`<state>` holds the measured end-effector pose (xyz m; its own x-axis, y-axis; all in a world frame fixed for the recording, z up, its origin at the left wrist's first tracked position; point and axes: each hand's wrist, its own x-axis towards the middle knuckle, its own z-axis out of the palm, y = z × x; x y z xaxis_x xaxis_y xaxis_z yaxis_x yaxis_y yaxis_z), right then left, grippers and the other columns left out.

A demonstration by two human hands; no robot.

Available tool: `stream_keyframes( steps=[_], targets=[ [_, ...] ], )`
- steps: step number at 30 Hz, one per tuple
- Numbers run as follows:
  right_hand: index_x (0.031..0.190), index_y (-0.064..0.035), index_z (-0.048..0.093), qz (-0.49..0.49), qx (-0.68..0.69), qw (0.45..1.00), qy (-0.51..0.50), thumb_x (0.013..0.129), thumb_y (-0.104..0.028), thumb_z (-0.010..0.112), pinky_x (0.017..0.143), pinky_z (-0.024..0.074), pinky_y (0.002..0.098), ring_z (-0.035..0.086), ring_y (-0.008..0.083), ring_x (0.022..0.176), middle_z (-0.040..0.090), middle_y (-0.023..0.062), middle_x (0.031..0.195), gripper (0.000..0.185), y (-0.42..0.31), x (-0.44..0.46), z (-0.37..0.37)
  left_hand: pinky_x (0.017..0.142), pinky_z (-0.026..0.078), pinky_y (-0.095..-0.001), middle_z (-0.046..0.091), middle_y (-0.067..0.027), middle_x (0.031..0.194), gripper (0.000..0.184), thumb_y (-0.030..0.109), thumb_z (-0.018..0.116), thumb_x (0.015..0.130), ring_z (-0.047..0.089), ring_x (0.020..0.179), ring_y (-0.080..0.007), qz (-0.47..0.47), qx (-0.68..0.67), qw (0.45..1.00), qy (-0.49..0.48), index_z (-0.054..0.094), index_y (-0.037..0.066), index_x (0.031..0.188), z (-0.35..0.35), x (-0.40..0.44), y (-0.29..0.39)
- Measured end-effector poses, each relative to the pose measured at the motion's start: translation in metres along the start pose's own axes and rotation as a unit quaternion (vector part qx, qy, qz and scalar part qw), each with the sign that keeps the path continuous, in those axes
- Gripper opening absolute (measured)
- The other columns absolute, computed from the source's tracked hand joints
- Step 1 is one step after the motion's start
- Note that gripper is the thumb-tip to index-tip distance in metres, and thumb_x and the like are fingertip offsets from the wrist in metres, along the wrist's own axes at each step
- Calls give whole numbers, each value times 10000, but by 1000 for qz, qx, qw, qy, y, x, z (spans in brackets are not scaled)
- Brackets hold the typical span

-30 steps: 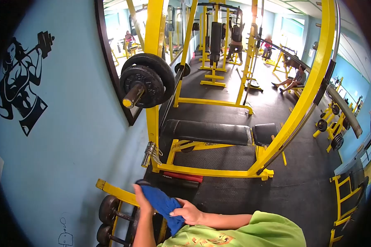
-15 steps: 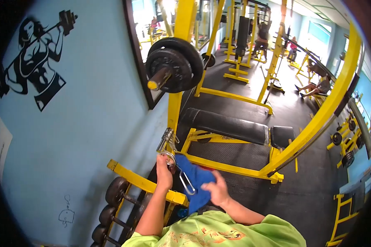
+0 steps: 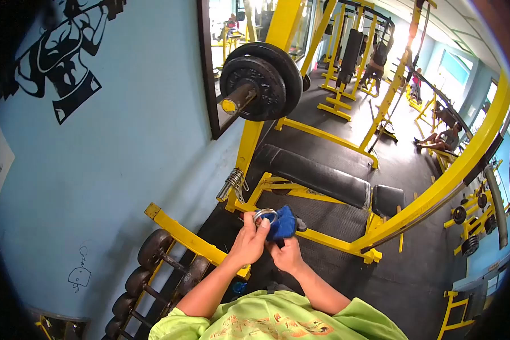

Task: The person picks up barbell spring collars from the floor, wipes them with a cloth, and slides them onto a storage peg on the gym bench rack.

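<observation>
My left hand (image 3: 248,241) is closed on a shiny metal spring collar (image 3: 266,213), whose ring shows above the thumb. Right beside it, my right hand (image 3: 288,255) grips a bunched blue cloth (image 3: 284,224), which lies against the collar. Fingers of both hands are partly hidden by the cloth and the ring. More spring collars (image 3: 232,184) hang on a peg of the yellow rack, just beyond my left hand. Higher up, black weight plates (image 3: 260,82) sit on the end of a bar.
A black padded bench (image 3: 317,173) stands ahead within the yellow frame (image 3: 436,204). At lower left is a dumbbell rack (image 3: 187,238) with several black dumbbells (image 3: 154,249). A blue wall (image 3: 147,113) runs along the left. People (image 3: 445,139) use machines farther back.
My hands have come together, and the left has moved right, away from the peg, with the collar. The cloth, spread out before, is now bunched up around the collar. The view has shifted slightly.
</observation>
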<state>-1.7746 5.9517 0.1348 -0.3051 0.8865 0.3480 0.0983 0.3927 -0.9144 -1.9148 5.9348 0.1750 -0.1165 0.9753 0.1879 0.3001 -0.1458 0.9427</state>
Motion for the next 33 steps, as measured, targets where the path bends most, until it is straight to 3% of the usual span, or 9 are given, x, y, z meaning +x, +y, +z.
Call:
stream_keyframes(
  steps=[5, 9, 13, 16, 18, 22, 26, 30, 33],
  targets=[
    [980, -61, 621, 1, -65, 998, 7, 736, -44, 628, 795, 480, 326, 644, 252, 896, 657, 120, 947, 245, 8, -4, 1, 725, 442, -440, 559, -237, 821, 389, 393, 323, 984, 572, 814, -430, 16, 12, 999, -39, 425, 24, 1057, 0, -11, -10],
    [920, -33, 637, -130, 2, 989, 74, 730, -25, 635, 796, 473, 315, 636, 214, 870, 659, 99, 915, 191, -8, 10, 1, 619, 427, -443, 543, -209, 712, 376, 393, 308, 989, 571, 699, -413, -19, -22, 998, -64, 428, 38, 1012, -13, -12, -7],
    [952, 0, 619, -43, 93, 992, -78, 732, 40, 597, 837, 447, 296, 584, 142, 897, 634, 59, 983, 225, -13, 11, -13, 671, 439, -439, 574, -231, 790, 431, 434, 312, 979, 579, 785, -432, -38, -11, 995, -90, 382, 18, 1065, -24, -23, -5],
    [964, -13, 637, -115, -6, 991, -67, 720, 3, 619, 830, 461, 332, 612, 226, 922, 646, 103, 978, 246, -19, 12, -1, 828, 428, -460, 575, -314, 999, 615, 533, 340, 932, 548, 1006, -454, -55, 74, 989, -116, 289, -28, 1179, -30, -29, 2],
    [935, -32, 650, -165, -84, 978, -100, 668, -39, 655, 843, 464, 389, 604, 334, 968, 638, 165, 1000, 267, -31, 12, 2, 780, 437, -457, 576, -276, 919, 601, 547, 336, 924, 567, 923, -452, -44, 121, 985, -118, 277, -12, 1137, -31, -36, -3],
    [837, -63, 653, -322, -159, 918, -166, 653, -82, 665, 803, 479, 396, 611, 342, 927, 644, 147, 957, 185, -41, 27, 8, 737, 460, -455, 557, -321, 831, 812, 683, 383, 844, 585, 847, -447, -94, 172, 962, -191, 298, -90, 1080, -36, -48, 0],
    [836, -51, 615, -228, -111, 955, -156, 672, -52, 647, 706, 496, 375, 623, 341, 774, 640, 125, 855, 167, -15, 18, 19, 730, 468, -430, 569, -288, 844, 877, 701, 399, 830, 601, 816, -406, -104, 130, 962, -216, 274, -107, 1146, -51, -55, -11],
    [952, -25, 538, -139, -65, 982, 111, 721, -8, 585, 691, 499, 369, 607, 362, 695, 622, 147, 825, 237, -13, 2, 48, 585, 478, -307, 610, -94, 802, 480, 321, 673, 829, 597, 672, -147, -176, -15, 972, -155, 493, 7, 1145, -83, -73, 0],
    [935, -21, 565, -166, -120, 979, 20, 697, 53, 571, 787, 481, 371, 611, 346, 824, 626, 147, 814, 249, 10, -14, 54, 516, 477, -286, 603, -44, 759, 295, 275, 560, 901, 594, 577, -130, -253, -50, 954, -155, 563, 24, 1056, -86, -80, -5]
  ],
)
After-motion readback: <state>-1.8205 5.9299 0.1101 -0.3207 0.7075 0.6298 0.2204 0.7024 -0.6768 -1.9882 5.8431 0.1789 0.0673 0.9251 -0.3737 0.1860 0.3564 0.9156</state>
